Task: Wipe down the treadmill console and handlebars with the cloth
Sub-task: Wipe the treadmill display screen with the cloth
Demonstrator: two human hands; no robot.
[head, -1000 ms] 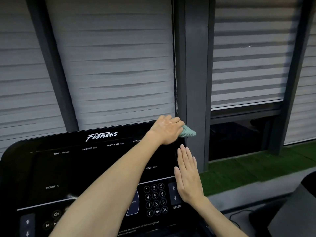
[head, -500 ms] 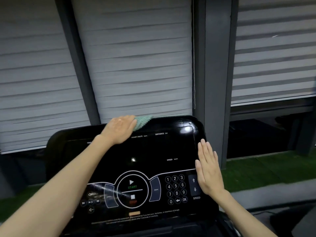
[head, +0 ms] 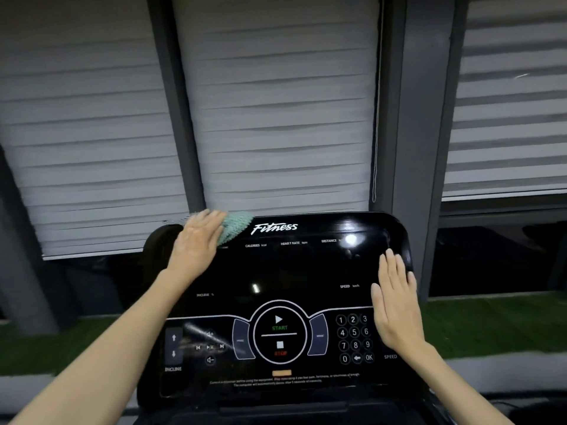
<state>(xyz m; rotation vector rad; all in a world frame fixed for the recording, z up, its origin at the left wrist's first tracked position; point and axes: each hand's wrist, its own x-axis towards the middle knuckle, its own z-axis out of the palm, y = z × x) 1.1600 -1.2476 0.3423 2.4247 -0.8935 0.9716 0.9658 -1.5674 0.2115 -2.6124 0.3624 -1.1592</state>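
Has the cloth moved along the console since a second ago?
Yes. The cloth slid left along the top of the console: it was right of the Fitness logo, and now the left hand presses it just left of that logo.

Pale slatted blinds (head: 282, 118) fill most of the view, hanging in three panels split by dark grey window posts (head: 414, 118). A thin pull cord (head: 376, 118) hangs down the right edge of the middle panel and ends in a small loop. The right-hand blind stops higher than the others, leaving a band of dark glass (head: 491, 259) bare beneath it. Below the windows runs a strip of green artificial grass (head: 491, 326), and nearer the camera a grey strip of floor (head: 506, 375) borders it.
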